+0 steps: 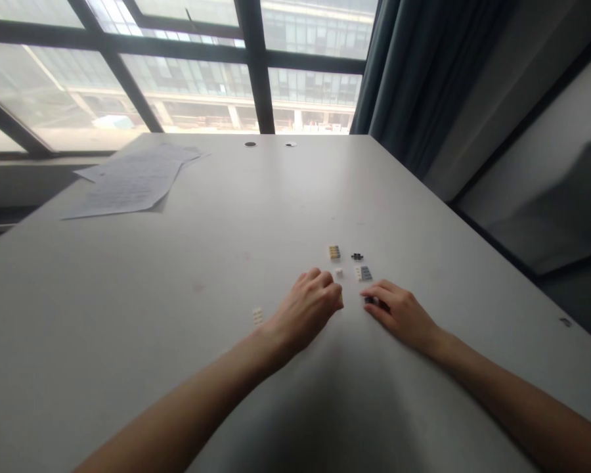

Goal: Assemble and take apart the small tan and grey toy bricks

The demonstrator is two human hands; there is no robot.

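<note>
My left hand [312, 305] is closed with its fingertips on a small tan toy brick [341, 299], mostly hidden behind the fingers. To the right, my right hand [398, 312] pinches a small dark toy brick piece [369, 299] at the tabletop. Just beyond the hands lie a tan-and-grey studded brick [334, 252], a black piece with side pegs [357, 257], a small white brick [339, 272] and a white-and-grey brick [363, 273]. A white studded plate [257, 316] lies left of my left wrist.
The white table [217, 263] reaches to the windows. Printed paper sheets [132, 177] lie at its far left. Two round cable holes, one dark [250, 144], sit near the far edge. A dark curtain [414, 79] hangs at the right, and a small dark item [565, 322] lies near the right edge.
</note>
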